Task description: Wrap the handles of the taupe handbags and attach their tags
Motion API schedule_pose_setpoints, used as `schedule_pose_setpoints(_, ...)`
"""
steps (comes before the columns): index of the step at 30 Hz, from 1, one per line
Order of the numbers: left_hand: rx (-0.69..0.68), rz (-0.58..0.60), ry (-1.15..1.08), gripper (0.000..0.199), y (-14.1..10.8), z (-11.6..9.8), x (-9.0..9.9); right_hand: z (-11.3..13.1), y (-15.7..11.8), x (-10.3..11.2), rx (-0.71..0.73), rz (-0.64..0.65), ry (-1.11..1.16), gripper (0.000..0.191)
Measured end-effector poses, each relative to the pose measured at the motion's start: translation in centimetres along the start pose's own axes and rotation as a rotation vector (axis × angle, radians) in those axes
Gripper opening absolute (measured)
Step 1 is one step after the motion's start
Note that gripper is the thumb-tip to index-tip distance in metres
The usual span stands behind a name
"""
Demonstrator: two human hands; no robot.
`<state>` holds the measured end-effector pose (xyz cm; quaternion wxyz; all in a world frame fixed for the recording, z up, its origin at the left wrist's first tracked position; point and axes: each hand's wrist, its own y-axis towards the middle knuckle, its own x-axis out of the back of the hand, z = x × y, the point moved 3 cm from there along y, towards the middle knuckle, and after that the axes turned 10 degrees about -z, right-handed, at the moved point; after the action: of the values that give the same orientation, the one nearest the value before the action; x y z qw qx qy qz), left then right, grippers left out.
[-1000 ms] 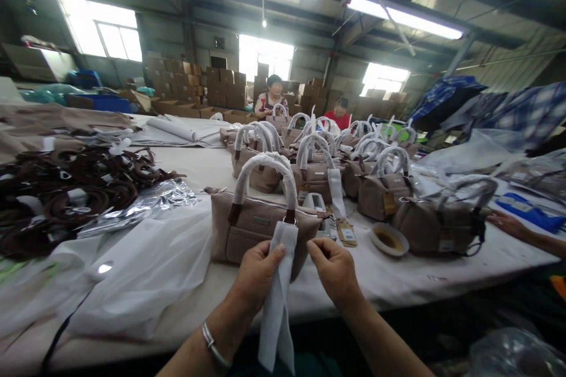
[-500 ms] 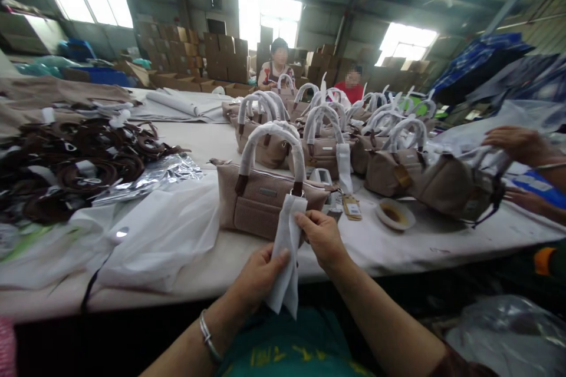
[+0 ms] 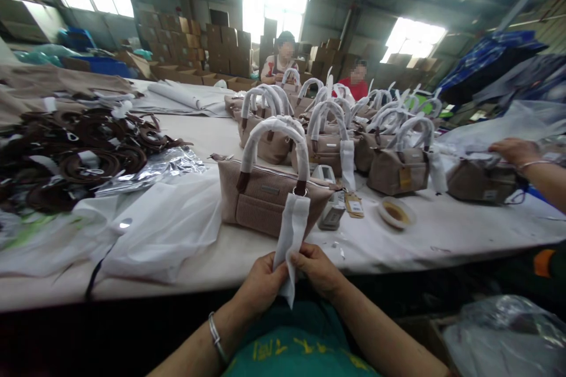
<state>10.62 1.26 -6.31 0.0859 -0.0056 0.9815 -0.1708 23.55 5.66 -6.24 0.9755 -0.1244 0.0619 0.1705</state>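
Observation:
A taupe ribbed handbag point(image 3: 260, 212) stands upright at the table's near edge, its two handles point(image 3: 276, 129) wrapped in white material. From the ring at its right handle base hangs a white wrapping strip point(image 3: 295, 218), reaching below the tabletop edge. My left hand point(image 3: 264, 280) pinches this strip low on its left side. Close beside it, my right hand point(image 3: 316, 268) is closed on the strip's right edge, thumb on top. Both hands are just in front of the bag. What the strip covers, if anything, is hidden.
More wrapped-handle handbags point(image 3: 325, 150) crowd behind. Brown coiled straps point(image 3: 84, 159) and a white plastic sheet point(image 3: 154, 230) lie left. Right of the bag are a small grey device point(image 3: 331, 212), paper tags point(image 3: 354, 205) and a tape roll point(image 3: 395, 212). A co-worker's hand point(image 3: 515, 150) touches a bag at far right.
My right hand has slid down the strip from near its top to beside my left hand. The co-worker's bag at the right now sits lower and farther right.

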Motion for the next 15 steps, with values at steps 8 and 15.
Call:
schedule_pose_setpoints(8,-0.100,0.096,-0.159,0.041,-0.9,-1.2,1.0,-0.3,1.0,-1.8,0.010,-0.217,0.041,0.035)
schedule_pose_setpoints(15,-0.136,-0.156,0.111,0.044,-0.1,-0.8,1.5,0.0,0.7,-1.9,0.027,-0.232,-0.019,0.035)
